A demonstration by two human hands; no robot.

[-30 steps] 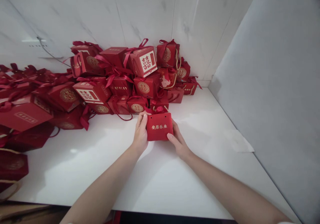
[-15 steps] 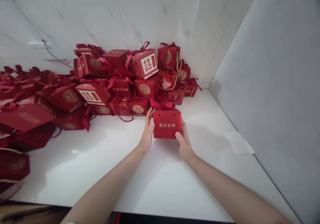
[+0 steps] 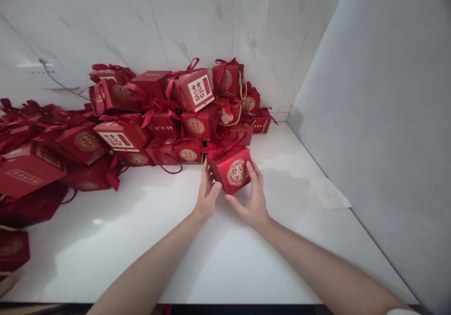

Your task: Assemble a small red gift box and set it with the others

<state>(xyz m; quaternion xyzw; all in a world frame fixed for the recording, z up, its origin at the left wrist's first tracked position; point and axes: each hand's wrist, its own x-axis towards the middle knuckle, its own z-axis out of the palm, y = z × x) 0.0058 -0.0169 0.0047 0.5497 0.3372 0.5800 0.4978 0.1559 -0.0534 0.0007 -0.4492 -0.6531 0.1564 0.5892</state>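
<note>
A small red gift box [image 3: 237,170] with a ribbon bow on top and a round gold emblem on its facing side is between my hands, turned at an angle. My left hand [image 3: 207,193] is at its left side, fingers behind the box and thumb at the lower corner. My right hand [image 3: 252,195] touches the right side with its fingertips, the thumb spread below the emblem. Just behind the box stands a stack of similar red boxes [image 3: 188,151]. The fingers of my left hand are partly hidden by the box.
More red boxes [image 3: 33,169] with ribbons and cord handles are piled along the left of the white table [image 3: 141,254]. A tiled wall [image 3: 197,19] runs behind. To the right rises a grey panel [image 3: 384,118], with a white paper piece [image 3: 331,194] at its foot.
The box has been turned between my hands: the side with gold lettering faced me before, now the round emblem shows. My right hand has shifted its grip. The view has moved slightly right.
</note>
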